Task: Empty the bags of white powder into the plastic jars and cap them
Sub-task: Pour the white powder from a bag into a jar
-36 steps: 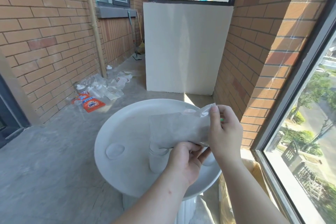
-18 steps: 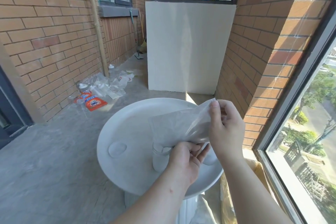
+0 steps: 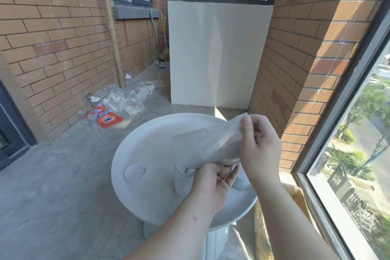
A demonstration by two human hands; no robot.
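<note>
A clear plastic bag (image 3: 209,143) is tilted over an open plastic jar (image 3: 182,179) that stands on the round white table (image 3: 147,145). My right hand (image 3: 259,143) pinches the bag's raised far corner. My left hand (image 3: 211,186) grips the bag's lower end at the jar's mouth and hides part of the jar. White powder fills the jar's lower part. A clear round lid (image 3: 135,173) lies flat on the table to the left of the jar. Another white object (image 3: 242,183) sits behind my left hand, mostly hidden.
Empty bags, bottles and an orange detergent pack (image 3: 107,119) litter the concrete floor by the left brick wall. A white panel (image 3: 215,53) stands at the back. A cardboard box (image 3: 299,200) sits under the right window (image 3: 354,154).
My right hand has lifted the bag's far corner higher, so the bag tilts more steeply toward the jar. My left hand stays at the jar's mouth.
</note>
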